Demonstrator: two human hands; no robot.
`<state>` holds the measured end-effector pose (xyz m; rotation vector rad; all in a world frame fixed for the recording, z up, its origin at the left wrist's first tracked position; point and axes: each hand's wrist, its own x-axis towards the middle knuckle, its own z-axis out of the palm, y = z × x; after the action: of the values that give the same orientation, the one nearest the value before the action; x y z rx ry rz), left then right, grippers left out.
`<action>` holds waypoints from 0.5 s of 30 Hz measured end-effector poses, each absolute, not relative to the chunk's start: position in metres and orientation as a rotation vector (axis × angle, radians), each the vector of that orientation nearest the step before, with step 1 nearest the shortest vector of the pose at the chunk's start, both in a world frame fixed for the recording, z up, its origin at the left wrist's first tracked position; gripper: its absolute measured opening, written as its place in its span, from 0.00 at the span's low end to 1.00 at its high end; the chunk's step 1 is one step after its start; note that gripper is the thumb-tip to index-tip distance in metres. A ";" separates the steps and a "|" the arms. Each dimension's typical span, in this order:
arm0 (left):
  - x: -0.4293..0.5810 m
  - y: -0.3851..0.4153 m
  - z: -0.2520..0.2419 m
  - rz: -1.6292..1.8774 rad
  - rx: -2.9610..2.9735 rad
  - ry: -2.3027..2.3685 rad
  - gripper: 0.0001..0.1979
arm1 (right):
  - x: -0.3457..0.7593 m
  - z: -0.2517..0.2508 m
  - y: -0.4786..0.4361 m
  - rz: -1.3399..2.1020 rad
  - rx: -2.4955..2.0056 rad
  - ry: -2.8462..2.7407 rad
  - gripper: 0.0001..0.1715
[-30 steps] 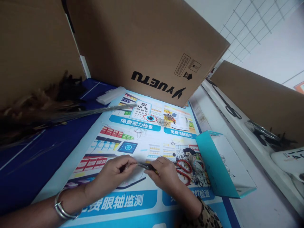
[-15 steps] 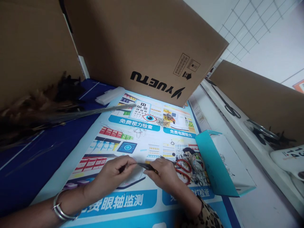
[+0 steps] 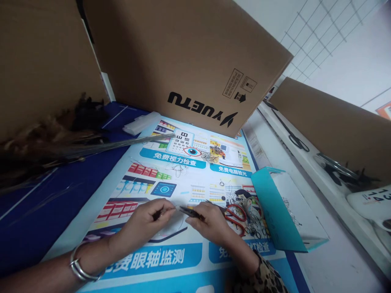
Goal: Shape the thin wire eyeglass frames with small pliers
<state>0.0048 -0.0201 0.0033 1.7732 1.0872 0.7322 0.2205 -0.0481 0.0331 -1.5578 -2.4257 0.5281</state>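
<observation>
Over the printed sheet, my left hand is closed in a pinch at the thumb and fingertips. What it pinches is too small to make out. My right hand is wrapped round a pair of dark pliers, whose narrow tip points left, close to the left fingertips. Just right of that hand lie red-handled scissors, a coil of wire and several small metal rings or hooks.
A teal box with small metal pieces lies at the right. Behind stands a large cardboard box. At the left, a bundle of thin strands reaches over the sheet from dark feathery material. A white packet lies behind it.
The pliers have shifted slightly right, so their tip sits a little farther from my left fingertips. My left hand has hardly moved.
</observation>
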 end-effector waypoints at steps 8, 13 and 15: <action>0.005 -0.020 0.002 0.723 1.790 1.090 0.11 | 0.221 0.030 -0.049 0.463 -1.564 -2.452 0.18; 0.005 -0.020 0.003 0.730 1.833 1.059 0.09 | 0.222 0.029 -0.048 0.455 -1.552 -2.469 0.20; 0.005 -0.020 0.003 0.740 1.849 1.047 0.09 | 0.222 0.029 -0.048 0.447 -1.549 -2.475 0.20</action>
<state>0.0052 -0.0198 0.0031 1.8494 1.0471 0.7396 0.2224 -0.0479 0.0293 -1.5485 -2.4750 0.4470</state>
